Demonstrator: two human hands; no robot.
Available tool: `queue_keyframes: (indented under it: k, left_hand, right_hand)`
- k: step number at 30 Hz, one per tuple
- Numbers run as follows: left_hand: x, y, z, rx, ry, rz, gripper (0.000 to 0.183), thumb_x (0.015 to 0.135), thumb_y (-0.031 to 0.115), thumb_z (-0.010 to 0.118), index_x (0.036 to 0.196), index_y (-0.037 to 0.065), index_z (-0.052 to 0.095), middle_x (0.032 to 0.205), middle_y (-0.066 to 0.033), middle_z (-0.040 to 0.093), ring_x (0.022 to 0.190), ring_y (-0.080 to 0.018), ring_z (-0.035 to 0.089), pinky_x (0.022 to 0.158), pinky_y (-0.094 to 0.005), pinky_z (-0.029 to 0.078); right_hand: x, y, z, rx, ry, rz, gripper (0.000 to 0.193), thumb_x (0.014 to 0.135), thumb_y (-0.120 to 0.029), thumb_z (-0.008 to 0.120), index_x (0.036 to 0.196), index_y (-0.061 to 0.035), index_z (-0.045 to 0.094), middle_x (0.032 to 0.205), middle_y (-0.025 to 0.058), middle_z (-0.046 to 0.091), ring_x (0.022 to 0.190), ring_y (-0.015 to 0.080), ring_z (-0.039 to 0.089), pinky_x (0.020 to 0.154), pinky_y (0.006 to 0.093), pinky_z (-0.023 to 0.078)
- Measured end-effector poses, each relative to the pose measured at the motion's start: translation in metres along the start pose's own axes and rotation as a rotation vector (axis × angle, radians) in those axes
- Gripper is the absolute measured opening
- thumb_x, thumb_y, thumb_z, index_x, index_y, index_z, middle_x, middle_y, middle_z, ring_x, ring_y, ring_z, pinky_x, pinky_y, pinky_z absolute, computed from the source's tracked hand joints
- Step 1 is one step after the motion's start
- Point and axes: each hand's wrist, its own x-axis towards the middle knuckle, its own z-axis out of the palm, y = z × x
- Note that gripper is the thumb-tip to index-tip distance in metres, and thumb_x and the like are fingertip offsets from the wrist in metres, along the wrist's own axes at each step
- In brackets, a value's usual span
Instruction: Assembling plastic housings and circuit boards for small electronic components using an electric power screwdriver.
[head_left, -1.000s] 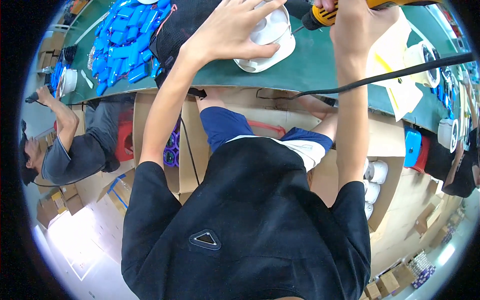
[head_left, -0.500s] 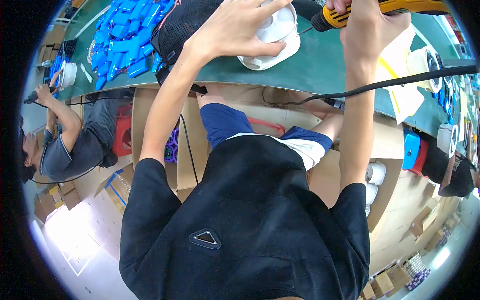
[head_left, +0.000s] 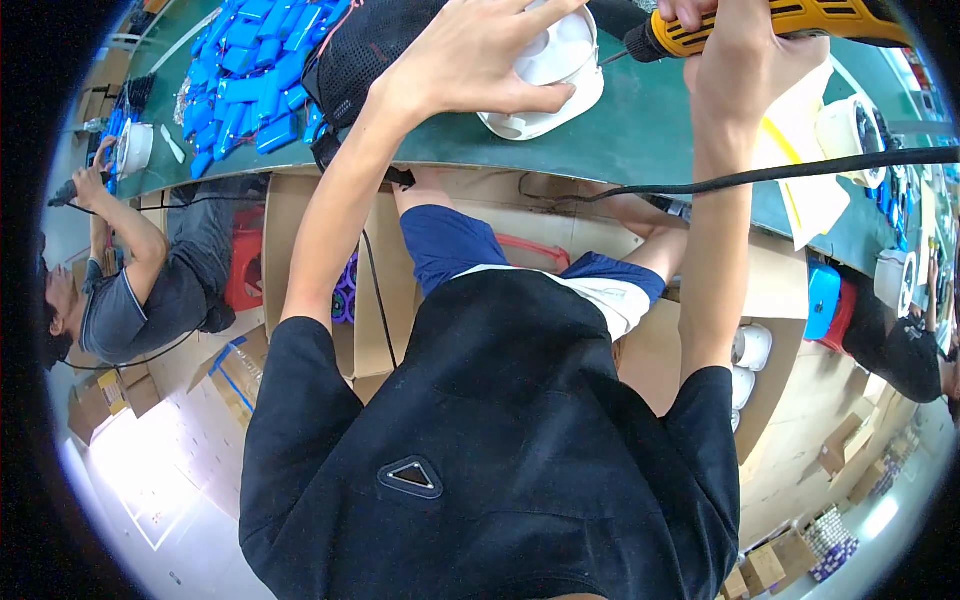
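At the top centre, my left hand (head_left: 480, 60) is wrapped over a white plastic housing (head_left: 560, 115) that rests on the green bench. Its thumb presses along the near side and the fingertips run out of the picture. My right hand (head_left: 740, 60) grips a yellow and black power drill (head_left: 800, 18) lying sideways, its chuck toward the left. The thin bit (head_left: 612, 58) reaches to the right side of the housing, and I cannot tell whether it touches. Part of the drill's handle is covered by my fingers.
Many blue wrapped packs (head_left: 250, 75) lie piled beside a black mesh bag (head_left: 365, 60). A black cable (head_left: 800, 170) crosses my right forearm. Yellow-white paper (head_left: 810, 200) and another white housing (head_left: 845, 125) sit at right. Co-workers (head_left: 140, 290) work on both sides; cardboard boxes (head_left: 770, 290) stand below the bench.
The drill and my right hand have shifted very slightly to the right. My left hand stays on the housing. The co-worker at far right has moved.
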Motion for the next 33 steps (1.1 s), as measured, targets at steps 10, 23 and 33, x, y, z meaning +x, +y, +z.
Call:
queue_keyframes:
  k: [10, 23, 33]
  left_hand:
    - [0.000, 0.001, 0.000, 0.002, 0.010, 0.002, 0.078, 0.073, 0.040, 0.075, 0.135, 0.000, 0.050, 0.132, -0.0177, 0.050, 0.116, -0.0352, 0.049, 0.094, -0.0427, 0.041]
    - [0.000, 0.000, 0.000, 0.012, -0.011, -0.012, 0.078, 0.073, 0.041, 0.073, 0.135, 0.000, 0.051, 0.132, -0.0174, 0.050, 0.116, -0.0347, 0.049, 0.094, -0.0425, 0.041]
    - [0.006, 0.007, -0.001, 0.090, -0.069, -0.018, 0.078, 0.074, 0.045, 0.070, 0.134, 0.000, 0.048, 0.133, -0.0194, 0.050, 0.115, -0.0356, 0.049, 0.093, -0.0452, 0.042]
  right_hand:
    - [0.000, 0.003, -0.004, 0.015, -0.027, -0.015, 0.016, 0.094, -0.016, 0.070, 0.092, -0.0060, 0.058, 0.058, -0.0029, 0.049, 0.042, 0.0054, 0.044, 0.040, 0.0204, 0.038]
    - [0.002, 0.004, 0.000, 0.543, -0.028, 0.164, 0.016, 0.093, -0.015, 0.071, 0.094, -0.0058, 0.057, 0.059, -0.0030, 0.050, 0.043, 0.0051, 0.045, 0.041, 0.0203, 0.039]
    - [0.014, 0.018, 0.017, -0.289, -0.061, -0.198, 0.022, 0.092, -0.015, 0.073, 0.078, -0.0034, 0.061, 0.064, -0.0031, 0.057, 0.049, 0.0026, 0.047, 0.045, 0.0205, 0.036]
